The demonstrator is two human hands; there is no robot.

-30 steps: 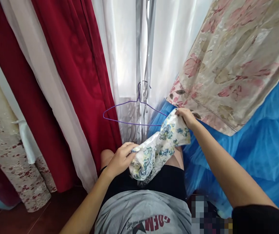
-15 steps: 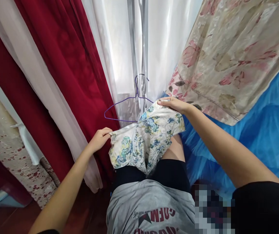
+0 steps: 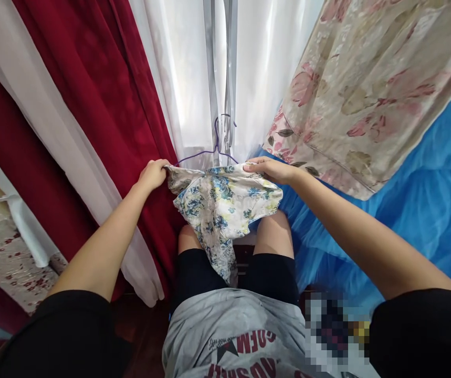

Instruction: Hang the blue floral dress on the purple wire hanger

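A white garment with blue and yellow-green flowers (image 3: pixel 225 197) is stretched between my two hands above my thighs. My left hand (image 3: pixel 154 174) pinches its upper left corner. At the upper right edge, my right hand (image 3: pixel 270 169) grips the cloth with the thumb on top. Behind the garment is a purple wire hanger (image 3: pixel 216 142), its hook up by the grey straps. The cloth covers the hanger's lower part, so whether the hanger sits inside the garment cannot be made out. A narrow end of the cloth droops down between my legs.
Red curtains (image 3: pixel 103 79) and a pale curtain (image 3: pixel 55 136) hang at the left. White sheer cloth (image 3: pixel 264 63) with grey straps (image 3: pixel 210 58) is in front. On the right are a floral cloth (image 3: pixel 367 94) and ruffled blue fabric (image 3: pixel 339 236).
My left hand has risen with its corner of the garment, levelling the top edge. The cloth now covers the hanger's lower bar. My right hand has shifted slightly left.
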